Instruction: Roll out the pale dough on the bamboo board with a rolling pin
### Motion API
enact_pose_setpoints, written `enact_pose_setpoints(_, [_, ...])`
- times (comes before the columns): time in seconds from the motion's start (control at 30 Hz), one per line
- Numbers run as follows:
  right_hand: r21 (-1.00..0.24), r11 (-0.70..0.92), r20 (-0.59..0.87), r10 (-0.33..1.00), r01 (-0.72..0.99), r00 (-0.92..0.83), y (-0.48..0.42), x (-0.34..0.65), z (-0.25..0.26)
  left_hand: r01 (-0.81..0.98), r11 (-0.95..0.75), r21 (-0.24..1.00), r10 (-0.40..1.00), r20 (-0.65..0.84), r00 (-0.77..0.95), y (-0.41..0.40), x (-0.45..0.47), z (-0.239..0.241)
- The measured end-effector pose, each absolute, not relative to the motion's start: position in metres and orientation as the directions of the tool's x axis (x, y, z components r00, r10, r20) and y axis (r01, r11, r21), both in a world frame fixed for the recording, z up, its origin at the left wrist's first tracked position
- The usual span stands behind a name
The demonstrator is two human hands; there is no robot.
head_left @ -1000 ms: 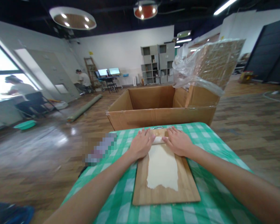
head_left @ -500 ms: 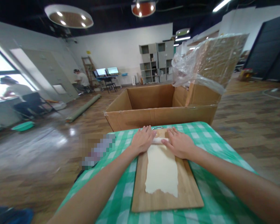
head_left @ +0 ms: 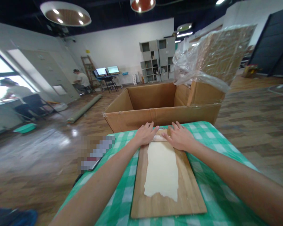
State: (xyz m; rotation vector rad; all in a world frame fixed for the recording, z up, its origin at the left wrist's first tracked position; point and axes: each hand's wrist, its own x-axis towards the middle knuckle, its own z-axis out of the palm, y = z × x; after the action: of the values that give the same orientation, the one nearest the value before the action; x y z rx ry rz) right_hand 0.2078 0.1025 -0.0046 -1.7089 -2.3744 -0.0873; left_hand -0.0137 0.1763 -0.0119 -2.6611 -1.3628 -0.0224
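A wooden board (head_left: 141, 201) lies on a table with a green-and-white checked cloth (head_left: 122, 188). Stretched lengthwise along the board is a thin, cream-coloured sheet of dough (head_left: 162, 169) with ragged edges. Across the sheet's far end lies a pale rolling pin (head_left: 159, 138), its ends hidden beneath my hands. My left hand (head_left: 146, 133) rests on the pin's left end, fingers stretched forward. On the other end is my right hand (head_left: 179, 135), fingers spread and thumb reaching inward along the pin. Neither hand is wrapped round it.
Beyond the table stands a large open cardboard box (head_left: 160, 116), with a plastic-wrapped carton (head_left: 223, 56) at its right. A blurred object (head_left: 97, 155) sits by the table's left edge. On the floor are a long roll (head_left: 85, 109) and a green basin (head_left: 25, 128). Two people sit farther back.
Both hands and the rolling pin have shifted slightly away from me, towards the board's far end. The right hand's fingers are more raised and spread. The camera view has moved a little.
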Motion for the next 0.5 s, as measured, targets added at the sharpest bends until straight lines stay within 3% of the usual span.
enact_pose_setpoints(0.17, [-0.062, 0.308, 0.26, 0.923, 0.949, -0.283, 0.079, 0.2, -0.01, 0.807, -0.58, -0.109, 0.797, 0.131, 0.59, 0.159, -0.025, -0.018])
enact_pose_setpoints(0.5, [-0.093, 0.337, 0.141, 0.936, 0.937, -0.323, 0.105, 0.21, 0.005, 0.787, -0.606, -0.114, 0.787, 0.056, 0.614, 0.2, -0.015, -0.015])
